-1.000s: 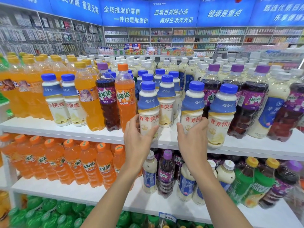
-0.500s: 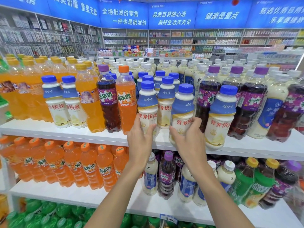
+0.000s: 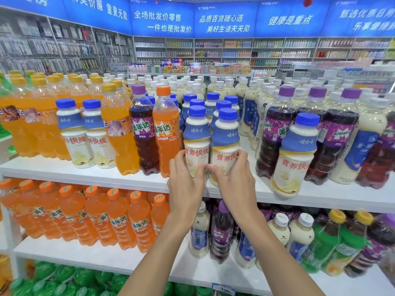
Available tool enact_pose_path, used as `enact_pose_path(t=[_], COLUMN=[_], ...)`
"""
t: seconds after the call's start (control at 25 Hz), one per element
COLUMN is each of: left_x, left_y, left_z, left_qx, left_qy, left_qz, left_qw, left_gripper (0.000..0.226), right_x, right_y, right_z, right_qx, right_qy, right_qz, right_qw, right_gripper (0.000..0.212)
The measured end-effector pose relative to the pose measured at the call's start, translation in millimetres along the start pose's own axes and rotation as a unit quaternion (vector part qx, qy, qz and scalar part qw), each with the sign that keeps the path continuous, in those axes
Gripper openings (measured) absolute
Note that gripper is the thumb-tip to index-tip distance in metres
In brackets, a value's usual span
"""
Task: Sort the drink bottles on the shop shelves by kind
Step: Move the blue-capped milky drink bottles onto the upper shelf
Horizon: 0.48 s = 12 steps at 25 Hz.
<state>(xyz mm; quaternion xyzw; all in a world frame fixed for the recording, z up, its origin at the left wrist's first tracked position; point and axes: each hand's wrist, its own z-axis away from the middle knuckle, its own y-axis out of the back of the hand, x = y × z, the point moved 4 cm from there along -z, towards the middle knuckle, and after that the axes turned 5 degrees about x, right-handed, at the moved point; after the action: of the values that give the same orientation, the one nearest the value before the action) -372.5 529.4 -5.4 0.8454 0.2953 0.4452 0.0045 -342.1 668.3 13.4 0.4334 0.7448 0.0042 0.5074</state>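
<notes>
Holding one blue-capped milk drink bottle each, the left hand [image 3: 185, 184] wraps its bottle [image 3: 196, 142] and the right hand [image 3: 234, 182] wraps the other bottle [image 3: 224, 146]. Both bottles stand side by side, touching, at the front of the top shelf [image 3: 128, 180], probably so the same kind stays together. Just left of the left hand stands an orange soda bottle [image 3: 166, 133]. Right of the right hand waits one more milk drink bottle [image 3: 295, 154]. Whether both bottles rest fully on the shelf is hard to see.

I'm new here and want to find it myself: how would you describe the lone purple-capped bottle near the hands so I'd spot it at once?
Start at the top white shelf and find the left hand. Just left of it stands an orange-capped orange soda, and the next bottle left is the purple-capped bottle. It alone there holds dark liquid, with a purple label, between orange drinks on either side.
</notes>
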Motion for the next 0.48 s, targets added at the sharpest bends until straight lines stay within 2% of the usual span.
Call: enact_pose_path(t=[0.32,0.4,0.48], left_x=[-7,-8,-7], left_y=[1,1,1], left_z=[-2,-1,-1], left_qx=[0.008,0.009,0.01], left_qy=[-0.004,-0.003,-0.002], left_qz=[-0.021,-0.019,-0.014], left_qw=[1.0,1.0,1.0], left_gripper=[0.054,0.054,0.055], right_x=[6,8,12], right_y=[-6,-7,-7], right_z=[-3,-3,-3], right_qx=[0.036,0.026,0.006], right_qy=[-0.015,-0.013,-0.016], right_qz=[0.008,0.017,0.01], right_qw=[0.999,0.999,1.0], right_gripper=[0.069,0.073,0.069])
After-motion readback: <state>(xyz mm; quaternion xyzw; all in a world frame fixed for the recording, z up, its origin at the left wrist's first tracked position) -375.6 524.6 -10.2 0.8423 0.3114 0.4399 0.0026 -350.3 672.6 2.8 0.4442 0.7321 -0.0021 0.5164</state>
